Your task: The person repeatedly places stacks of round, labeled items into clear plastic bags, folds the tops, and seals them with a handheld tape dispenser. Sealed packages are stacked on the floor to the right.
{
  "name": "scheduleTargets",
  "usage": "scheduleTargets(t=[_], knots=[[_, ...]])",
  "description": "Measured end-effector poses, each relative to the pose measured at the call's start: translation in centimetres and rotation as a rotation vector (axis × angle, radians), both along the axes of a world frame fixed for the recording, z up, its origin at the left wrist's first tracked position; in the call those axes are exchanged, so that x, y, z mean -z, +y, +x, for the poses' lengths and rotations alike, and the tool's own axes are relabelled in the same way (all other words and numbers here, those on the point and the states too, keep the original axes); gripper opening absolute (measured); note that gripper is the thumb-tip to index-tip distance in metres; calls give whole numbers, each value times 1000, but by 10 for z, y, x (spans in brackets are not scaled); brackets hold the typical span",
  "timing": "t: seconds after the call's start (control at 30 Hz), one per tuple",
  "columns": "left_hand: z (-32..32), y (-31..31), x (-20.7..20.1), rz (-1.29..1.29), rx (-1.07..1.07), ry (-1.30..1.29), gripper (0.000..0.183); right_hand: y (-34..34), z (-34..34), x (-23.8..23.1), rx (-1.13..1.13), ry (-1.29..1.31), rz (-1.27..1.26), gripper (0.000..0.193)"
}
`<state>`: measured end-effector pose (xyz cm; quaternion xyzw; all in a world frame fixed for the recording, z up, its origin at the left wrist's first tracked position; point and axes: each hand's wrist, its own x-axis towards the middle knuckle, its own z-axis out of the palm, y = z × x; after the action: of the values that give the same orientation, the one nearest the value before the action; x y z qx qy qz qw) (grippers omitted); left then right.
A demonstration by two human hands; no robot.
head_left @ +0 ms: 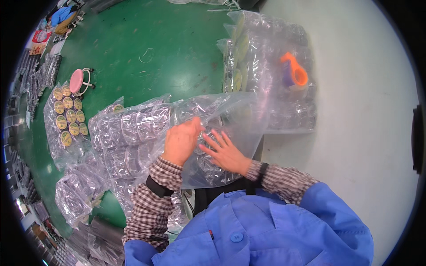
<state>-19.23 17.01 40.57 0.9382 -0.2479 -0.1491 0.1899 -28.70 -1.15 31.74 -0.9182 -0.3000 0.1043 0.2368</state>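
A large clear plastic bag [248, 113] lies in front of me, with several wrapped round items visible through it. My left hand [181, 141] is closed, its fingers curled onto the bag's film. Just to the right, my right hand [228, 154] rests on the bag, fingers spread and stretched toward the left hand. What lies under the left fingertips is hidden. Leftward runs a row of shiny film-wrapped rolls [133, 126]. An orange tape dispenser [298, 76] with a purple roll sits on another bagged stack [275, 40] at the far right.
A pale wall-like or floor surface [350, 111] fills the right side. Beyond the bags is a green floor [146, 57] with a pink round stool [77, 82]. Packs with yellow round labels [66, 115] and more wrapped bundles [75, 195] stand at left. A person in blue [62, 17] is far off.
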Motion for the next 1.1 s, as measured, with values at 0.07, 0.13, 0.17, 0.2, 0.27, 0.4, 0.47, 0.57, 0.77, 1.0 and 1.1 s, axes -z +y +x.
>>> scheduleTargets(t=[0.07, 0.13, 0.17, 0.2, 0.27, 0.4, 0.47, 0.57, 0.77, 1.0, 1.1], knots=[[-1, 0, 5, -89, 94, 86, 19, 18, 26, 32, 65, -52, -82, 67], [-32, -4, 10, -228, 102, 78, 15, 41, 53, 55, 76, -141, -148, 68], [-44, -8, 15, -262, 91, 132, 15, 45, 66, 67, 85, -188, -186, 69], [-56, -15, 18, -297, 83, 184, 16, 43, 76, 90, 123, -147, -154, 65], [-81, -26, 12, -399, -1, 272, 17, 41, 68, 123, 141, -99, -152, 64], [-95, -29, 12, -586, -324, 428, 19, 32, 65, 110, 126, -140, -214, 63], [-86, -24, 9, -519, -367, 409, 20, 30, 53, 102, 150, -155, -215, 64], [-83, -18, 7, -426, -336, 366, 21, 6, -31, 68, -85, 105, 28, 65], [-141, -31, 79, -313, -73, 500, 26, 2, 3, 109, 34, -29, -134, 70], [-212, -53, 193, -157, -126, 434, 15, -30, 29, 110, 154, -57, -232, 63], [-216, -53, 189, -73, -79, 343, 10, -49, -27, 101, 206, 133, -206, 55]])
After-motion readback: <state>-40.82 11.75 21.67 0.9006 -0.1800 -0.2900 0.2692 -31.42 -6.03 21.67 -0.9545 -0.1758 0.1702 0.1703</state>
